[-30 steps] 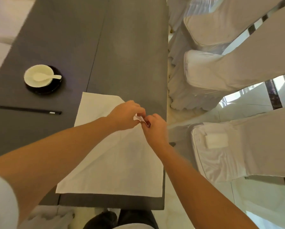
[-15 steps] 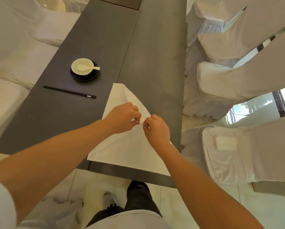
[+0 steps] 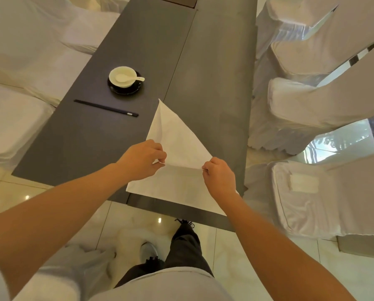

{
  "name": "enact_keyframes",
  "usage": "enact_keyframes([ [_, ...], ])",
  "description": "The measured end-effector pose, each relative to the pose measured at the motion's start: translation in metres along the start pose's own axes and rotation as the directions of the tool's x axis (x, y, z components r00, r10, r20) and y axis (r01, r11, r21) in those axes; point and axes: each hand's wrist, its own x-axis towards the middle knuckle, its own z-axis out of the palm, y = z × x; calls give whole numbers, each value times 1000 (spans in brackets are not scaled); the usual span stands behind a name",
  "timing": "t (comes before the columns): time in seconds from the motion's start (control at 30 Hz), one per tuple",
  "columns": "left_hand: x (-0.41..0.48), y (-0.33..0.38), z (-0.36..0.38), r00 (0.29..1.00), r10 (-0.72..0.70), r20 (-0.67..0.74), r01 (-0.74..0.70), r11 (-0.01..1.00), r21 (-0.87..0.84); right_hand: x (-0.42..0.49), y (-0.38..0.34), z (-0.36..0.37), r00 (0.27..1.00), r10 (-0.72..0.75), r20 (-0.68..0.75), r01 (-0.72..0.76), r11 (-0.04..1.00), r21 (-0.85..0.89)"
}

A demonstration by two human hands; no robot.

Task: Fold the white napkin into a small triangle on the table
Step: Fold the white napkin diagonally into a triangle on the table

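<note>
The white napkin (image 3: 177, 144) lies on the dark grey table (image 3: 214, 83) near its front edge, with one pointed corner aimed away from me. A fold edge runs taut across the cloth between my two hands. My left hand (image 3: 143, 161) pinches the left end of that edge with thumb and fingers. My right hand (image 3: 219, 177) pinches the right end. The napkin's near part lies flat under the hands and overhangs the table's front edge at the right.
A white bowl with a spoon (image 3: 124, 77) stands on a black saucer at the left, and black chopsticks (image 3: 105, 108) lie nearer to me. Chairs in white covers (image 3: 312, 109) line both sides. My legs and shoes (image 3: 181, 246) stand on the tiled floor below.
My hands, close together at one point of the napkin before, have moved apart along the fold edge. The view has pulled back, showing more of the table and chairs.
</note>
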Motion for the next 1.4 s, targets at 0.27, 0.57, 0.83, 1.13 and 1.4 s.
enact_keyframes([
  [0.27,-39,-21,21,997,-32,65,20,985,171,-20,15,23,999,-12,34,12,1000,-22],
  [0.57,-55,-24,51,952,-240,187,149,904,400,-38,2,63,991,-116,58,119,992,-48],
  [0.83,-77,-40,49,938,-332,95,260,860,439,-56,18,85,996,-67,62,73,992,-104],
  [1.13,-92,-43,72,913,-400,84,347,867,357,-94,72,78,990,111,82,-97,982,-162],
  [1.4,-87,-44,99,886,-455,86,430,877,214,-111,115,76,971,229,63,-218,965,-149],
])
